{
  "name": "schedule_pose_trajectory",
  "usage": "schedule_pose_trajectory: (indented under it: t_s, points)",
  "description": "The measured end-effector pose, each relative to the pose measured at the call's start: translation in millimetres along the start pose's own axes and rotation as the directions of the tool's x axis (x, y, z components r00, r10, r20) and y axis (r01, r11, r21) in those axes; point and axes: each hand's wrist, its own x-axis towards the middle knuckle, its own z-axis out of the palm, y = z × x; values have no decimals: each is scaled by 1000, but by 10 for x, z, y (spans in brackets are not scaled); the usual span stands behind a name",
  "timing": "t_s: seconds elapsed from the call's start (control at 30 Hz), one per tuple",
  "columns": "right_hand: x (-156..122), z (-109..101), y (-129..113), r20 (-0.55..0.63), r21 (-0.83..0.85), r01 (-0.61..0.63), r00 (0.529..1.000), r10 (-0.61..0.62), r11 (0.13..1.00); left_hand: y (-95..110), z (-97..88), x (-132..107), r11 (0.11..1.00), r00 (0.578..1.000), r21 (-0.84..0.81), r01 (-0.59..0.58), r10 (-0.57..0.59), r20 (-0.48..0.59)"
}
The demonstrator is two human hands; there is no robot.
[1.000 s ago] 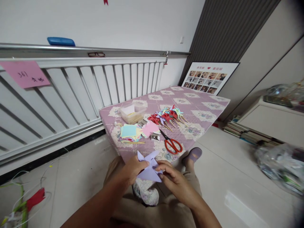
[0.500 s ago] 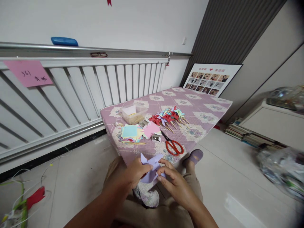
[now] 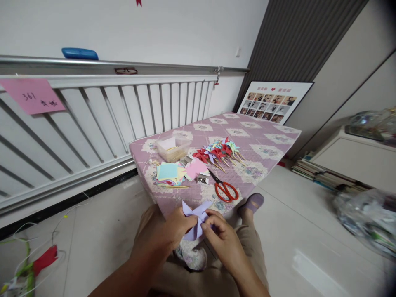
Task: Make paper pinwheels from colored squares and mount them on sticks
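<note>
Between my hands, over my lap at the table's near edge, is a purple paper pinwheel (image 3: 195, 232) with its blades bent in toward the middle. My left hand (image 3: 179, 226) grips it from the left, the thumb pressing near its centre. On the other side my right hand (image 3: 219, 233) pinches a blade, thumb and fingertips close to the centre. Whatever lies under the fingers is hidden. Just beyond are scissors with red handles (image 3: 226, 192), a small open box of metal pins (image 3: 202, 179) and a stack of coloured paper squares (image 3: 168, 171).
Finished pinwheels on sticks (image 3: 218, 153) lie in a bunch mid-table. A clear plastic tub (image 3: 173, 153) holding thin sticks stands behind the paper. Along the wall runs a white radiator (image 3: 148, 105). A purple shoe (image 3: 255, 201) shows right of the table.
My right thumb and fingers have moved inward, folding the right blade toward the pinwheel's centre. My left hand keeps its hold. The view has shifted slightly.
</note>
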Motion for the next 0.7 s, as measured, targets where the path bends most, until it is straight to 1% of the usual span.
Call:
schedule_pose_trajectory:
  t_s: [0.1, 0.3, 0.7]
  points:
    - [5, 25, 5, -55, -18, 29, 998, -30, 999, -24, 0, 15, 998, 997, 52, -32, 29, 70]
    - [8, 49, 54, -143, -53, 83, 986, -90, 995, -43, -12, 26, 992, 997, 121, -43, 36, 63]
    - [14, 56, 66, -150, -99, 79, 984, -94, 992, -70, -30, 47, 992, 995, 113, -51, 40, 94]
